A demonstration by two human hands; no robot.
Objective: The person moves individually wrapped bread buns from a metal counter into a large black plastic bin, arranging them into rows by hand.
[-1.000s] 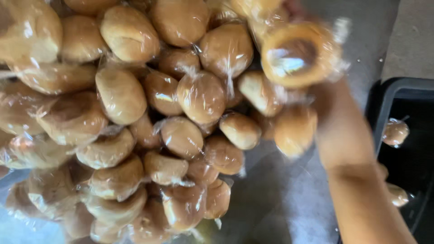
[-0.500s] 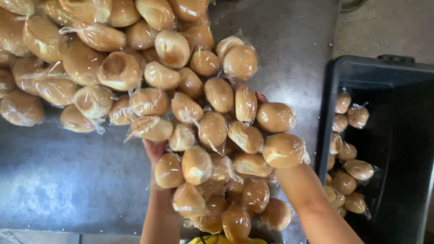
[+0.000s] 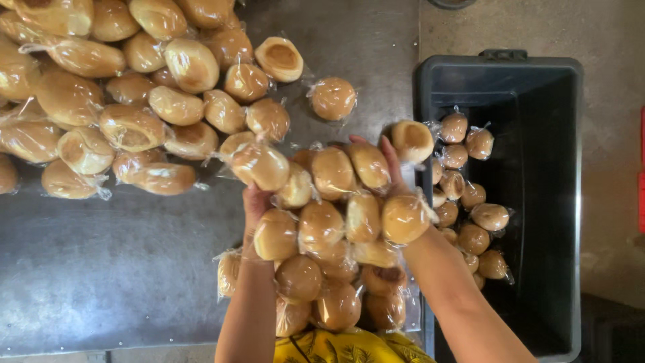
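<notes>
With our left hand (image 3: 255,205) and right hand (image 3: 393,171) clamped around a heaped armful of wrapped buns (image 3: 336,228) just left of the black bin (image 3: 571,202), we judge the slippery top ones could tumble onto the steel table (image 3: 101,269).

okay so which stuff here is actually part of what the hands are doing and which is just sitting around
In hand:
- armful of wrapped buns, gathered between left hand and right hand
- black bin beside them, already holding wrapped buns

Lying about:
- big pile of wrapped buns on the metal table
- single bun lying apart
</notes>
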